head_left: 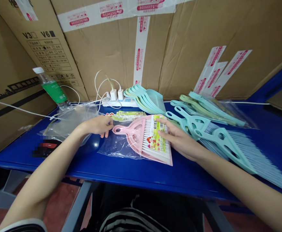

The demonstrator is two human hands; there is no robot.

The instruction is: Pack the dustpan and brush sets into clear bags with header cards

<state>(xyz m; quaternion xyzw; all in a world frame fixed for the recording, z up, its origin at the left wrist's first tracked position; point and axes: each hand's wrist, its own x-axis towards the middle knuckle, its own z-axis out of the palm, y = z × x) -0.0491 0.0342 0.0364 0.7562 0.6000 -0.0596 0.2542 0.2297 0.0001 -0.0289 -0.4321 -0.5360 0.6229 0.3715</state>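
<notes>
A pink dustpan [132, 137] with a white-bristled brush [146, 141] lies over the blue table, its looped handle pointing left. My right hand [177, 138] grips its wide end, with fingers over a yellow-green printed card [158, 135] on the bristles. Beneath the handle spreads a clear plastic bag [118, 148]. My left hand [98, 125] is closed beside the handle's tip, its fingers pinching at the bag's film; the fingertips are partly hidden. More printed cards [131, 113] lie just behind the dustpan.
Turquoise dustpans [153, 100] are stacked at the back, and several turquoise brushes [225, 145] lie at right. Clear bags [68, 122] and a green-labelled bottle [54, 91] are at left. A power strip [128, 102] with chargers sits against the cardboard [116, 51].
</notes>
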